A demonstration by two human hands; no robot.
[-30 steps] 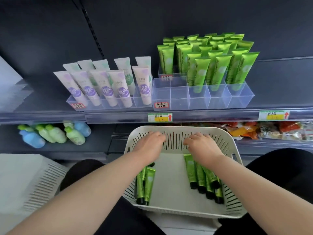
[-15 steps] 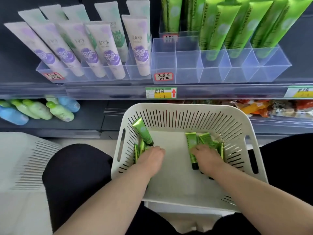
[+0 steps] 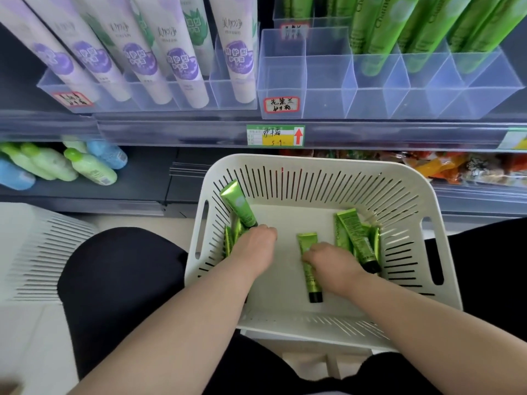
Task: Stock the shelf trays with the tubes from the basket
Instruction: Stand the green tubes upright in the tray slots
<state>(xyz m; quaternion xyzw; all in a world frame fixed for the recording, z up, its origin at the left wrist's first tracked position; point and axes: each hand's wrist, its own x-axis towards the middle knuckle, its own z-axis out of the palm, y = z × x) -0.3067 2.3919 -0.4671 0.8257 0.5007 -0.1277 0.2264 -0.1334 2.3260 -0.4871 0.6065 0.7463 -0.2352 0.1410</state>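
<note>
Picking is the step in hand — both hands sit low in the basket (image 3: 313, 162). The right grip (image 3: 332, 259) curls over a flat tube (image 3: 310, 276) whose long axis runs away from the person: crimp beyond the fingers, black cap back by the wrist. Whether the left grip (image 3: 256, 246) clasps the tilted tube (image 3: 238, 208) rising just beyond its knuckles, I cannot tell. Next, I judge: lift, turn cap-down, seat it in the tray (image 3: 282, 81) up ahead.

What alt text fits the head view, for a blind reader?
Two hands reach into a white basket: the left hand grips a tilted green tube, the right hand a flat green tube. Above, a clear shelf tray has empty compartments.
</note>
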